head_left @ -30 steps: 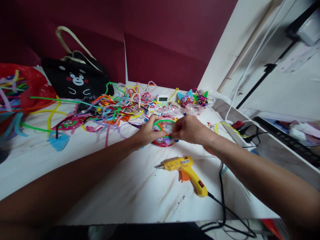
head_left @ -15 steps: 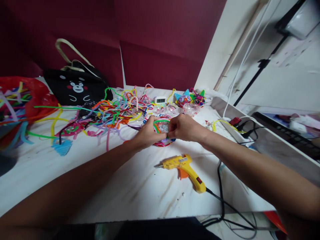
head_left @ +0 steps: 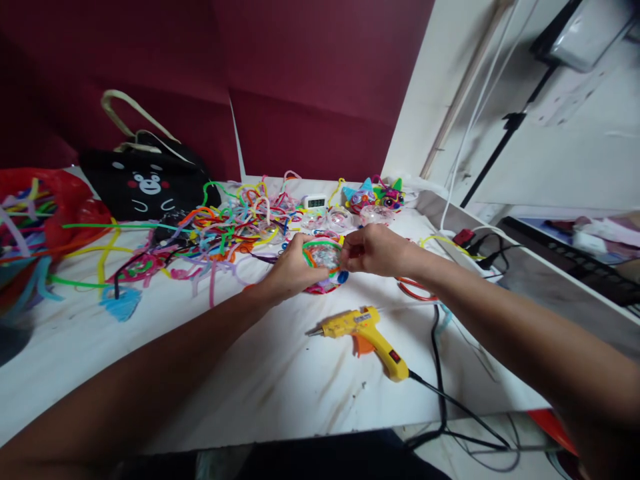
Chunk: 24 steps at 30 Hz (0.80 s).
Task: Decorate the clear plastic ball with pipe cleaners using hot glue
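A round clear piece edged with green, orange and pink pipe cleaners [head_left: 325, 255] stands in the middle of the table. My left hand [head_left: 295, 268] grips its left side, thumb across the near edge and fingers behind. At its right rim is my right hand [head_left: 370, 250], fingers pinched together; whatever is between the fingertips is too small to make out. A blue spot shows on the piece just below those fingertips. Nearer to me lies a yellow glue gun [head_left: 367, 333] on its side, nozzle pointing left.
A tangle of pipe cleaners [head_left: 240, 217] spreads behind and left, beside a black bag [head_left: 145, 180] and a red plastic bag [head_left: 75, 207]. At the back are a small digital timer [head_left: 315, 202] and two finished-looking cat-eared crafts [head_left: 363, 195]. A cord [head_left: 440, 380] runs off the front edge.
My right hand has moved slightly right, from over the piece to its rim, uncovering more of it. My left hand keeps its hold. The whole view has shifted a little.
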Motion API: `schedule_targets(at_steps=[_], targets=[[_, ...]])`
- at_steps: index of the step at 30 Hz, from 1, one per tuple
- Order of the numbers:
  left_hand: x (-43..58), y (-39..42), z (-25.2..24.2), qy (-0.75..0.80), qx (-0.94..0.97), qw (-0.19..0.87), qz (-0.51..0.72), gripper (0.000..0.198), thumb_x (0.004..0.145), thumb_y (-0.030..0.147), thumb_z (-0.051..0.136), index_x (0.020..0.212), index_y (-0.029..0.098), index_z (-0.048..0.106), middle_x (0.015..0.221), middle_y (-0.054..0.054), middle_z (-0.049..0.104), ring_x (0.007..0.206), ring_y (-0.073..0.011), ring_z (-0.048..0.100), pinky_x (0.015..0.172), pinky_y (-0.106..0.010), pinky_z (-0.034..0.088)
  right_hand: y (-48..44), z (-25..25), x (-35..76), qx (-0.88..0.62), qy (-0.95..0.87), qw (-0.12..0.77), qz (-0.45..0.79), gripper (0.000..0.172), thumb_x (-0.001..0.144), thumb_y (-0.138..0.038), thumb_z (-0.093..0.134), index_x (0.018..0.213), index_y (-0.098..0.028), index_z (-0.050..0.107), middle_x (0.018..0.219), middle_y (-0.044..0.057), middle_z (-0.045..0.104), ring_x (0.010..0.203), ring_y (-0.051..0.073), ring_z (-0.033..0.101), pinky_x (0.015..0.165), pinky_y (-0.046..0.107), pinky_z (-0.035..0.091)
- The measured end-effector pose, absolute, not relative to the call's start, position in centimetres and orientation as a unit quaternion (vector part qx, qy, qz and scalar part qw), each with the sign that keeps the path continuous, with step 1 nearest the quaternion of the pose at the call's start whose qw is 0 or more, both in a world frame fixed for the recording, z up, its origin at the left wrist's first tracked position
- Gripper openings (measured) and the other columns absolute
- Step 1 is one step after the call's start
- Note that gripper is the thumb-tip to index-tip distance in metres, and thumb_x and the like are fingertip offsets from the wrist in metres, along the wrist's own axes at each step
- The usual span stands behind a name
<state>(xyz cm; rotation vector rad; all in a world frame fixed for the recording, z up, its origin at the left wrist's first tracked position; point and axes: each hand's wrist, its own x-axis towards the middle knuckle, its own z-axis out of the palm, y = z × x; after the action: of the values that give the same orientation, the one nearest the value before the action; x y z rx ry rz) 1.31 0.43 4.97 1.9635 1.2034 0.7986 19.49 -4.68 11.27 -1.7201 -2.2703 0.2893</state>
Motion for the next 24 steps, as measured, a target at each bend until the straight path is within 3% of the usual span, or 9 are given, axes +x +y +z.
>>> schedule_targets(at_steps=[7,24], targets=[[1.46,0.22,5.23,0.466,0.758,0.343,0.303,0.065,0.061,0.032,0.07,0.12,0.022,0.046,0.102,-0.004,0.066,0.089,-0.0231,0.066,0.079,-0.035,0.052,-4.14,11.04,19.47,-0.537,-0.832,0.124,0.059,0.015,0.078,-0.008,0.065,0.087,-0.014,0.076,0.087,0.006,0.075,0.077,0.016,0.065,0.07,0.022,0.042],[1.52,0.54,5.1,0.454,0.761,0.341,0.313,0.067,0.058,0.033,0.073,0.118,0.021,0.046,0.106,-0.005,0.065,0.097,-0.0254,0.065,0.085,-0.036,0.052,-3.83,10.89,19.73,-0.511,-0.852,0.102,0.044,0.013,0.082,-0.01,0.064,0.089,-0.013,0.075,0.092,0.009,0.075,0.083,0.017,0.066,0.073,0.023,0.042]])
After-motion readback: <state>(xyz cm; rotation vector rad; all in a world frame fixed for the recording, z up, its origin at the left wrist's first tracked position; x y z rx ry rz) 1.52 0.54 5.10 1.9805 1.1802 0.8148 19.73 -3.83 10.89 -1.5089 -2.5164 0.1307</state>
